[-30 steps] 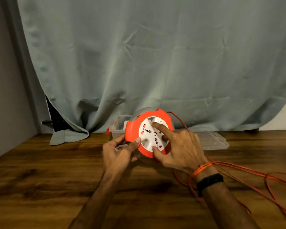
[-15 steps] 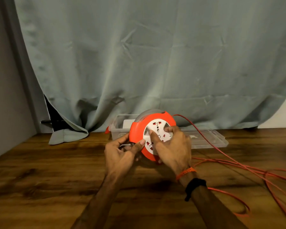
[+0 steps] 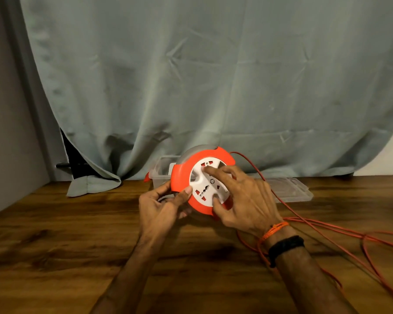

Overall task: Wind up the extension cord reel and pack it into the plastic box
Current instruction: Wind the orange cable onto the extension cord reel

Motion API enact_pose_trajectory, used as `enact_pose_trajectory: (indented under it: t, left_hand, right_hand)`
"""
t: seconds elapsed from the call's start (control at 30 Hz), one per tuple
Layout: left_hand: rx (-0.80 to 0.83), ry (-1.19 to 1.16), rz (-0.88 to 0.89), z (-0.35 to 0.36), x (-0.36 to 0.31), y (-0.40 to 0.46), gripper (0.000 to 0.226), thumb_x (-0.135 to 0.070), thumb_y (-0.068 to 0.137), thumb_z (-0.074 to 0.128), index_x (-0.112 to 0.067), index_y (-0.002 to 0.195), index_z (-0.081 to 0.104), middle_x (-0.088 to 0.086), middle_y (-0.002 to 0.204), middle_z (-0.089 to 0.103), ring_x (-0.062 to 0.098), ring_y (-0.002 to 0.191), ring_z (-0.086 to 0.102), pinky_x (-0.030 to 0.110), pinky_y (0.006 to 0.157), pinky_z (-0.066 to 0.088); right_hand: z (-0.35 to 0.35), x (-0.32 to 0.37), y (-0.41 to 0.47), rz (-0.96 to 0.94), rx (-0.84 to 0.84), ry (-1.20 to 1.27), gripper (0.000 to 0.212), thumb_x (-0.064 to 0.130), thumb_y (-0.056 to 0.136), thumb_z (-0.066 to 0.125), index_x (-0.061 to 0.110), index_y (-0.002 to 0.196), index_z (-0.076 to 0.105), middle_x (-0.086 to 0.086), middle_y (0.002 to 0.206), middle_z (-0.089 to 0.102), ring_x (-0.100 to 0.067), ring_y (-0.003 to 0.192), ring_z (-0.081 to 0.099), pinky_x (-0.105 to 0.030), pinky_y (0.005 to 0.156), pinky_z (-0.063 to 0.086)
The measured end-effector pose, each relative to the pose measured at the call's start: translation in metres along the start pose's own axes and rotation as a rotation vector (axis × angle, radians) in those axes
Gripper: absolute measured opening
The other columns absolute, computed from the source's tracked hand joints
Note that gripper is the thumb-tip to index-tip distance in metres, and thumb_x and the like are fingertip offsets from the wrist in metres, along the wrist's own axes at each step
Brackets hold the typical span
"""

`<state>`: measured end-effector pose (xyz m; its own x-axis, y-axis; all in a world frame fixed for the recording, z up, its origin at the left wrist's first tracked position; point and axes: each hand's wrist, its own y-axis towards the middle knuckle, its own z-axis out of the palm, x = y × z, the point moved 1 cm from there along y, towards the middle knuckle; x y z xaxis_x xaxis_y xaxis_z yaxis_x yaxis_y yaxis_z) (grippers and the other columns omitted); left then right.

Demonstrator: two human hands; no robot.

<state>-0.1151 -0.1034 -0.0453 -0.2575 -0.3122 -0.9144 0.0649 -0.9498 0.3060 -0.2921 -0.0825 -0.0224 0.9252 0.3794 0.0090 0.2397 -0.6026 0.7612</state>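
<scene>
An orange extension cord reel (image 3: pixel 182 175) with a white socket face stands tilted on the wooden table. My left hand (image 3: pixel 161 206) grips its orange rim at the lower left, thumb on the face. My right hand (image 3: pixel 243 198) lies spread over the white face, fingers in its recesses. The orange cord (image 3: pixel 327 230) leaves the reel's top right and trails in loose loops across the table to the right. Behind the reel sits the clear plastic box (image 3: pixel 160 172), mostly hidden by it.
The box's clear lid (image 3: pixel 290 191) lies flat on the table behind my right hand. A grey curtain (image 3: pixel 213 87) hangs along the back edge, its corner resting on the wooden table (image 3: pixel 55 245). A wall stands at the left.
My right hand has turned on the white face, from bunched over the centre to spread with the index finger at the top. The cord loops on the right have shifted nearer my wrist.
</scene>
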Motion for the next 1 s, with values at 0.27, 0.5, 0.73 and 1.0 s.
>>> enact_pose_trajectory:
  t: [0.27,0.5,0.73,1.0]
  left_hand:
    - [-0.015,0.050,0.003,-0.004,0.001,0.002,0.033,-0.008,0.077,0.075,-0.010,0.109,0.070,0.005,0.091,0.077,0.021,0.081,0.075,0.031,0.057,0.060]
    - [-0.040,0.121,0.051,-0.005,0.006,0.003,0.051,-0.018,0.066,0.081,-0.008,0.115,0.069,0.009,0.097,0.076,0.023,0.080,0.075,0.039,0.065,0.061]
    - [-0.025,0.119,0.080,0.004,0.006,-0.002,0.051,-0.021,0.059,0.082,-0.006,0.107,0.073,0.008,0.080,0.077,0.030,0.065,0.070,0.041,0.063,0.059]
    - [-0.037,0.099,0.022,0.001,0.008,0.000,0.037,-0.006,0.075,0.077,-0.004,0.112,0.070,0.005,0.089,0.077,0.021,0.079,0.075,0.035,0.058,0.060]
  right_hand:
    - [0.006,-0.003,0.001,-0.062,0.084,-0.079,0.058,0.035,0.076,0.061,0.046,0.133,0.054,-0.009,0.127,0.062,-0.029,0.074,0.070,-0.034,0.054,0.052]
    - [0.008,0.002,0.000,-0.044,-0.019,-0.112,0.062,0.043,0.068,0.064,0.043,0.129,0.054,0.001,0.099,0.073,-0.027,0.070,0.070,-0.031,0.052,0.049]
    - [0.022,0.021,-0.001,0.586,-0.149,0.244,0.056,0.064,0.072,0.067,0.028,0.115,0.062,-0.007,0.093,0.074,-0.032,0.095,0.066,-0.035,0.080,0.051]
    - [0.019,0.010,0.000,0.473,-0.095,0.230,0.060,0.067,0.078,0.055,0.021,0.117,0.062,-0.001,0.074,0.074,-0.025,0.082,0.071,-0.036,0.073,0.056]
